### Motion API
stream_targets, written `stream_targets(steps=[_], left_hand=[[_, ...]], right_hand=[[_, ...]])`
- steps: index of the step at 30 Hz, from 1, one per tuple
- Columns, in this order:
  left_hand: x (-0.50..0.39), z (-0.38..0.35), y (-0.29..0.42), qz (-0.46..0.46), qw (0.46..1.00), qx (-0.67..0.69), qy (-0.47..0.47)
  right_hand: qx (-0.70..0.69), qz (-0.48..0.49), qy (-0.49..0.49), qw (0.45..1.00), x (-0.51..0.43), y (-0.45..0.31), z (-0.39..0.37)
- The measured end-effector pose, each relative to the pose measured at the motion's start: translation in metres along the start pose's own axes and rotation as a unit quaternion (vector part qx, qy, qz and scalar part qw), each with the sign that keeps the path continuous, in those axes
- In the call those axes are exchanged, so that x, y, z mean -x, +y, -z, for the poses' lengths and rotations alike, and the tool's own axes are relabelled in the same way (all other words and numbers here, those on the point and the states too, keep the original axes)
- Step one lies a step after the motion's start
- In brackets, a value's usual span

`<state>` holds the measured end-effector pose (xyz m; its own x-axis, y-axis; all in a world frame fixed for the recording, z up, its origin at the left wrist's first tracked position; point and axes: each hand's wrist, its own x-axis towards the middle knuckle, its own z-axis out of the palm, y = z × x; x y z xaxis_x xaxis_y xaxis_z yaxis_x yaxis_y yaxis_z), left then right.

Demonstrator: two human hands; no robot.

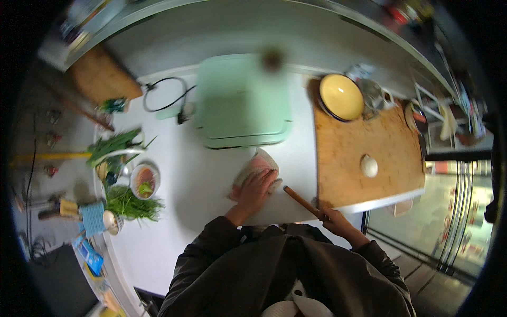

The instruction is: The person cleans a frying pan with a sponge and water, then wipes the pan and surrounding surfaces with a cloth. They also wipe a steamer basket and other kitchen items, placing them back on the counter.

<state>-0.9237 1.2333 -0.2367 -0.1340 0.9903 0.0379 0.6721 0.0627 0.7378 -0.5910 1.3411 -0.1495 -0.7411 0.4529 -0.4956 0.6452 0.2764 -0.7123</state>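
My left hand (253,192) lies on a pink and pale cloth (259,160), pressed against the white countertop (293,158). Part of the cloth is hidden under the palm and looks blurred. In my right hand (338,224), at the counter's front edge, is one end of a slim wooden rolling pin (301,200). Its free end points up and left towards the cloth, without touching it. Beyond the cloth stands a mint-green lidded box (243,107). Right of the pin, a large wooden board (380,138) carries a round white lump (369,166), maybe dough.
A yellow enamel bowl (341,96) sits on the board's back corner. At left are a bowl of food (145,181), leafy greens (132,203) and green onions (117,146). A black cable (164,109) loops beside the green box. A shelf edge (245,3) spans the top.
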Motion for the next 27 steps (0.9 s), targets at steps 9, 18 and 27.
stream_targets(steps=[9, 18, 27], left_hand=[[-0.014, -0.114, 0.095, -0.067, 0.991, -0.1, 0.065], [-0.062, -0.175, 0.127, 0.149, 0.96, 0.131, 0.198], [-0.059, -0.178, 0.101, 0.147, 0.914, 0.333, 0.18]], right_hand=[[-0.119, -0.037, 0.152, 0.98, 0.156, 0.113, 0.008], [-0.144, -0.108, 0.245, 0.953, 0.329, 0.274, 0.047], [-0.184, -0.14, 0.267, 0.935, 0.378, 0.361, 0.08]])
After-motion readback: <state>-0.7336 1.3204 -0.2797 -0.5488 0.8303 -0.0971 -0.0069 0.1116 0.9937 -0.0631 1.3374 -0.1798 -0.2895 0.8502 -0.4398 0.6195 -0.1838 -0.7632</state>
